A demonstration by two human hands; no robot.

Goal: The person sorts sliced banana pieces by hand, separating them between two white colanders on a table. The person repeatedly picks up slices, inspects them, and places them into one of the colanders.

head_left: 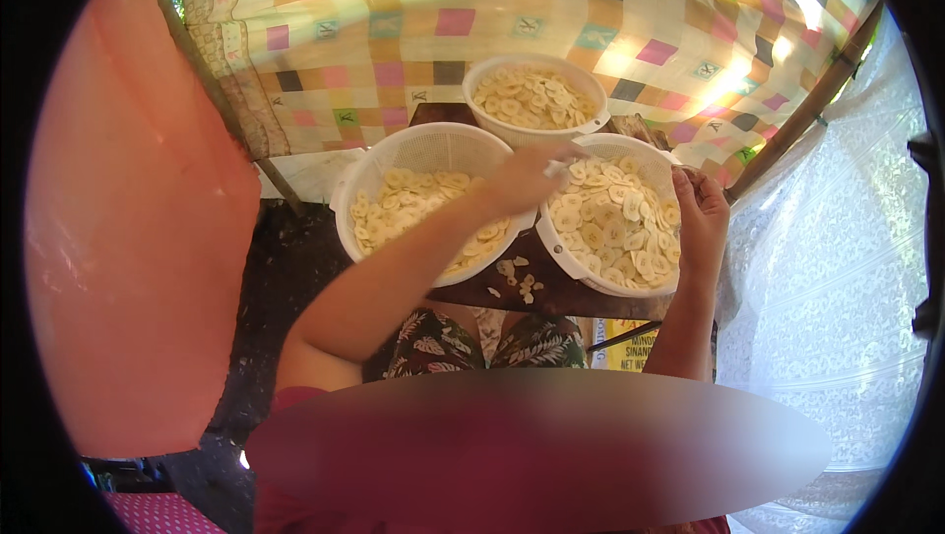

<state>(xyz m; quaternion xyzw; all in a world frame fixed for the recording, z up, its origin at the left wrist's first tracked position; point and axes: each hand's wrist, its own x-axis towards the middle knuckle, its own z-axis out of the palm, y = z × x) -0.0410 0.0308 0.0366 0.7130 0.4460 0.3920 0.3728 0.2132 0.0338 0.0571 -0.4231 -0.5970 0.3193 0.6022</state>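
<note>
Thin pale banana slices [612,224] fill the white plastic basket [591,283] on the right. My left hand [532,180] reaches across to that basket's left rim. It is blurred, its fingers closed around a small whitish piece [556,169] whose kind I cannot make out. At the right rim of the same basket, my right hand [701,201] has its thumb and fingers curled closed, seemingly gripping the edge. A second white basket [354,239] with banana slices stands on the left, partly hidden under my left forearm. Behind them sits a third, smaller one [482,121], also holding slices.
The baskets stand on a dark wooden table [566,288]; banana scraps [527,285] lie near its front edge. A patterned sheet [453,22] hangs behind. An orange sheet [148,239] closes the left, a white lacy curtain [817,268] the right. Below is a yellow printed sack [630,334].
</note>
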